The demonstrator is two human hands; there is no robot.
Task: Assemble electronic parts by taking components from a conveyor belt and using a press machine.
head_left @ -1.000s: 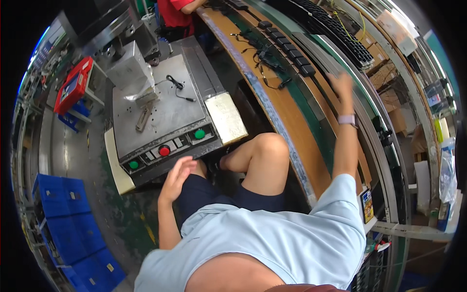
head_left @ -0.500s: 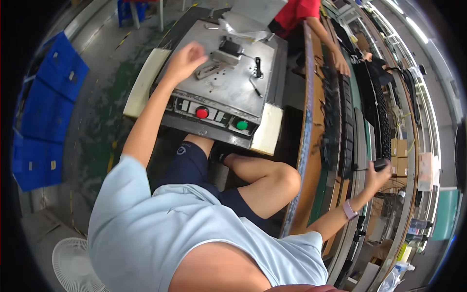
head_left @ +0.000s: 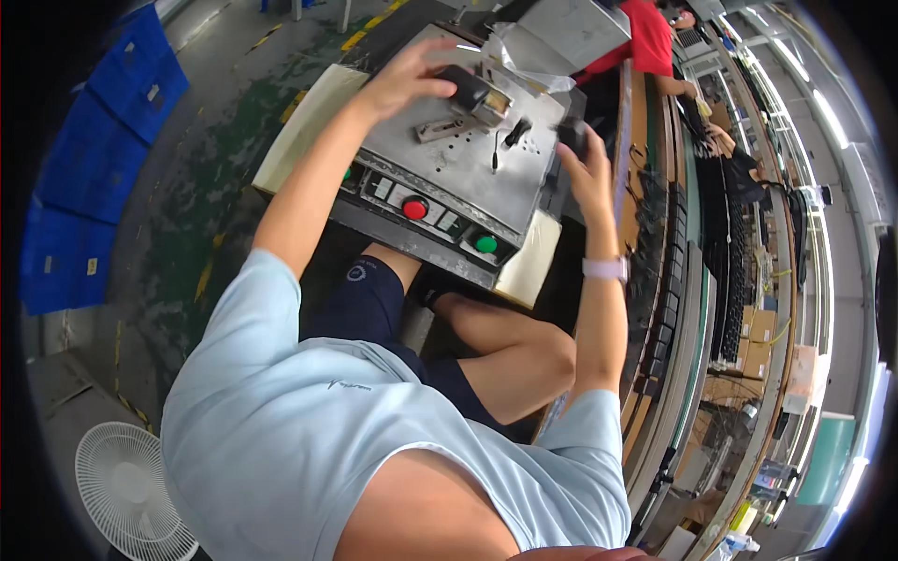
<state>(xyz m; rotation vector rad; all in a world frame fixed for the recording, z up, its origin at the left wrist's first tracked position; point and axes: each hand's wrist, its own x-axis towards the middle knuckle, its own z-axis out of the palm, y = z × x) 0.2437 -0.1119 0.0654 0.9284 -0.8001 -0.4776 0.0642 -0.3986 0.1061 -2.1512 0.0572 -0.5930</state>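
My left hand (head_left: pixel 404 82) is closed at the end of a black power adapter (head_left: pixel 461 86), which tilts at the small metal fixture (head_left: pixel 496 105) on the machine's steel top (head_left: pixel 458 182). A short black cable (head_left: pixel 514 134) lies on the plate to the fixture's right. Over the right edge of the machine, my right hand (head_left: pixel 591 178) holds a second dark adapter (head_left: pixel 570 137), partly smeared by motion. On the front panel are a red button (head_left: pixel 414 208) and a green button (head_left: pixel 485 244).
Clear plastic film (head_left: pixel 528 70) and a grey metal box (head_left: pixel 571 35) stand at the back of the machine. A conveyor line (head_left: pixel 687 280) with black parts runs along the right. A co-worker in a red sleeve (head_left: pixel 647 37) works beyond. Blue bins (head_left: pixel 98 168) and a white fan (head_left: pixel 131 486) are at left.
My right hand has come from the conveyor side to the machine, carrying the dark adapter. My left hand has moved right onto the adapter at the fixture, which is now tilted.
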